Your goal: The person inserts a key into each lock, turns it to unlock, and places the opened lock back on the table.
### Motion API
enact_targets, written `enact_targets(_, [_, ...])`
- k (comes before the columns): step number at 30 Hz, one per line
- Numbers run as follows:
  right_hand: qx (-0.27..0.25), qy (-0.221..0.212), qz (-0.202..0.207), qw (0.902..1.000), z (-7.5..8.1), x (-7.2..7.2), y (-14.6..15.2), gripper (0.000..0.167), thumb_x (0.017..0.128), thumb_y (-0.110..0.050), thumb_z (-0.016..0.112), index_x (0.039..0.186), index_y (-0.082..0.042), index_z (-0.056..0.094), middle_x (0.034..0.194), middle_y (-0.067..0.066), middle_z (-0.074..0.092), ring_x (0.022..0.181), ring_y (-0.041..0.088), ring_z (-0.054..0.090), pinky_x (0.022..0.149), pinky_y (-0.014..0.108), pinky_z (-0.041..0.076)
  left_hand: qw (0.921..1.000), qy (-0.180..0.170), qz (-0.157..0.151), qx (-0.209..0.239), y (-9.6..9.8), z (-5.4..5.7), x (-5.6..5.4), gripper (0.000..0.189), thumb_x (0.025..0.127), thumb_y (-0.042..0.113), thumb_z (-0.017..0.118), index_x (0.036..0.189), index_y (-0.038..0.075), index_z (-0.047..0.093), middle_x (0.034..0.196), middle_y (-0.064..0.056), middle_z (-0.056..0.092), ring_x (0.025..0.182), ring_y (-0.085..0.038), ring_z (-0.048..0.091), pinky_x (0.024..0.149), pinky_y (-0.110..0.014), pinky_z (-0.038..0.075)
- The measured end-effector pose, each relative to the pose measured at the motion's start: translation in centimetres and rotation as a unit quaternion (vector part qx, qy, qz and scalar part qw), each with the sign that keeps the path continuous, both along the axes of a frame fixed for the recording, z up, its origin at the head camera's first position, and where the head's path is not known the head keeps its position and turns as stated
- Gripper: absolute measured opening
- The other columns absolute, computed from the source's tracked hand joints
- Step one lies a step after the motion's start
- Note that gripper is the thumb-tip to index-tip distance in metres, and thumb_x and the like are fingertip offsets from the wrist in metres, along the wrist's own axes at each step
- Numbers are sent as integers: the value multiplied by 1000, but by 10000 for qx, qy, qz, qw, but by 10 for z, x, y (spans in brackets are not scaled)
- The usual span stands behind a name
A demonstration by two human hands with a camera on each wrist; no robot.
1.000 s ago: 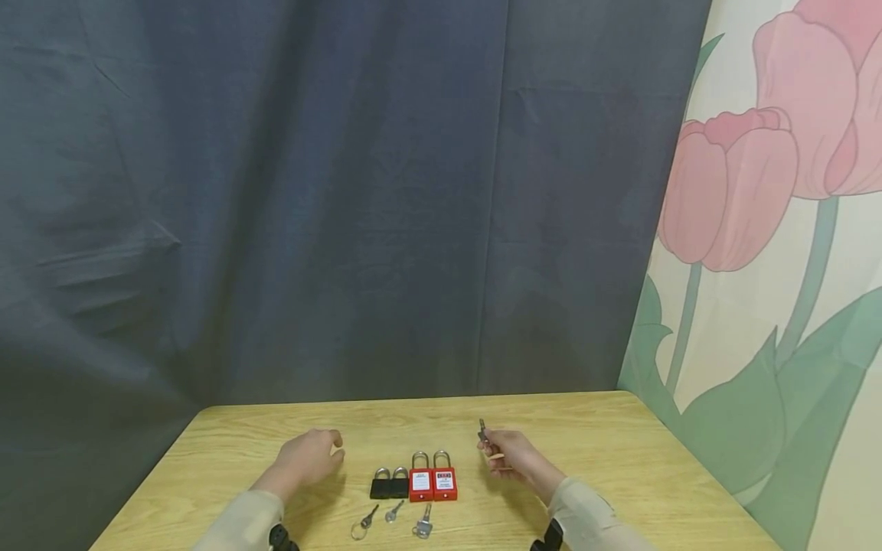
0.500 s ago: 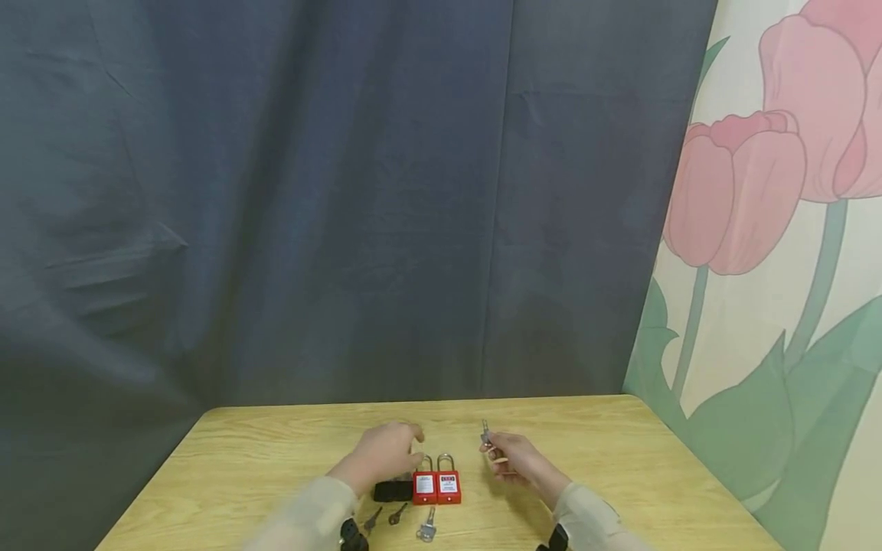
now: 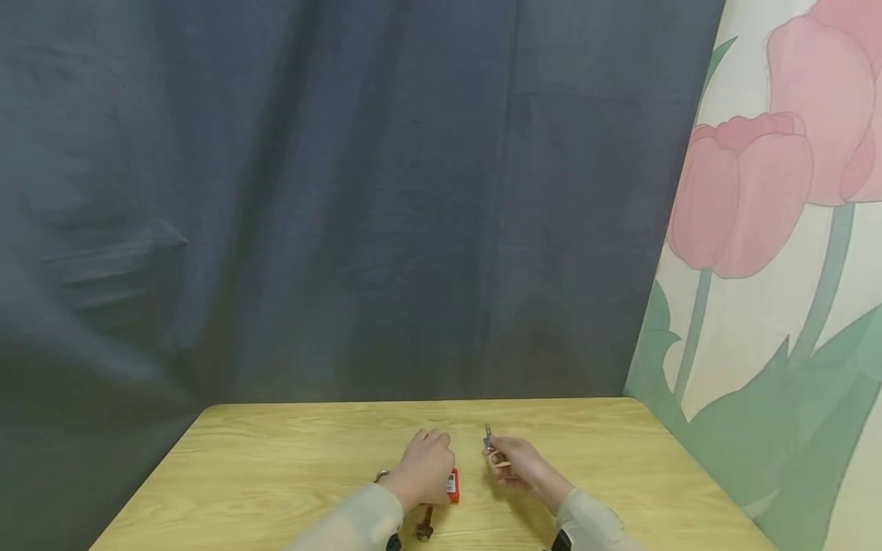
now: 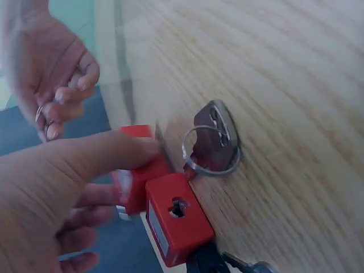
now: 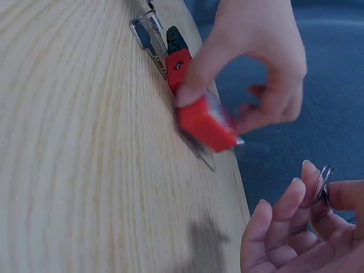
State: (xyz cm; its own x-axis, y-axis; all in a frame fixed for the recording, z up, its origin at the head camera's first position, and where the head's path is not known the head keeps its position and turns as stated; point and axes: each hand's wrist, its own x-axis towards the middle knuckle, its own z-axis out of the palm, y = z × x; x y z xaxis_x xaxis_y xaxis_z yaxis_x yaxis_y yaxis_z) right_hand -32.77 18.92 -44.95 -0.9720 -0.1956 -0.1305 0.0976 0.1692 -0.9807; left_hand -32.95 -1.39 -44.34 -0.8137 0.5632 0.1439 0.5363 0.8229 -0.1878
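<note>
My left hand (image 3: pixel 423 468) is over the row of padlocks, gripping one red padlock (image 5: pixel 206 126) between thumb and fingers. Tilted in the right wrist view, this padlock is slightly blurred. Beside it lies a second red padlock (image 4: pixel 179 219), its keyhole facing the left wrist camera. My right hand (image 3: pixel 513 459) pinches a small metal key (image 3: pixel 488 438) that points up and away; its ring (image 5: pixel 324 182) shows in the right wrist view. From the head view, the left hand hides most of the padlocks.
Black padlocks (image 5: pixel 175 40) continue the row past the red ones. A key with a ring (image 4: pixel 213 142) lies on the wooden table (image 3: pixel 276 474) in front of the padlocks. Behind the table hangs a dark curtain (image 3: pixel 386 229), with a tulip-painted wall (image 3: pixel 758 306) at right.
My left hand has moved right, from beside the row to above it, and has taken hold of a red padlock. The right hand with its key has stayed nearly still.
</note>
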Motion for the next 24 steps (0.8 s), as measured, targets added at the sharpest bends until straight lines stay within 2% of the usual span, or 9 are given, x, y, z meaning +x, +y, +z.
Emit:
enact_targets(3, [20,-31,-101,9999,-1,2,4,38,103,-28,43,106,3,63,72,-7,50,58,4,51,58,21,48,9873,-623,74,1460,-5,2,-3,38,68,49,82,89,22,67,104,3,58,95,-15,53,83,-34,47])
enact_targets(5, [1,-60,-47,10000,0,2,6,38,103,-29,43,105,2,63,72,-7,50,59,4,51,58,22,48,9288,-1726,112,3278,-11,5,-5,43,74,46,81,101,18,63,104,0,58,94,-16,57,78,-34,51])
enact_targets(6, [-22,-63,34,10000,0,2,6,38,103,-30,43,106,2,63,72,-7,50,59,4,51,59,22,48,8653,-2461,49,4367,-15,7,-6,43,77,42,79,103,16,58,106,-3,59,94,-20,61,79,-36,53])
enact_targets(10, [-85,-50,320,9994,1,2,4,40,104,-31,42,108,3,61,74,-7,50,61,4,51,61,21,48,5148,-4403,-395,7346,-32,16,-4,43,91,22,69,118,9,38,115,-16,60,106,-32,66,91,-40,54])
enact_targets(11, [-86,-33,355,9993,1,2,3,40,104,-31,41,108,4,61,74,-7,50,61,4,51,61,21,48,4510,-4622,-463,7622,-34,18,-3,43,92,18,67,120,9,35,116,-17,59,106,-32,66,93,-38,53])
enact_targets(12, [-97,-26,360,9993,2,2,2,40,104,-31,41,109,4,61,74,-7,50,61,4,51,61,21,48,4145,-4703,-490,7775,-36,19,-1,42,94,17,65,123,9,35,117,-16,59,104,-30,66,92,-34,53])
enact_targets(14, [-99,-19,328,9994,3,3,1,40,104,-30,41,109,5,61,74,-7,50,61,4,51,61,21,47,3934,-4691,-549,7888,-39,21,1,41,96,17,60,129,7,38,117,-14,57,98,-20,65,87,-25,54])
enact_targets(20, [-131,-66,252,9996,3,4,-2,38,104,-28,41,107,5,60,73,-7,50,60,4,50,60,21,47,4213,-4704,-63,7754,-37,21,8,47,104,20,42,142,-6,32,132,-21,43,93,-14,53,78,-19,51])
enact_targets(24, [-93,-73,224,9997,2,4,-2,39,104,-28,41,109,6,60,73,-7,49,60,4,50,60,21,47,4099,-4580,350,7880,-35,21,13,51,100,11,52,141,-9,27,130,-24,45,100,-21,57,83,-24,54])
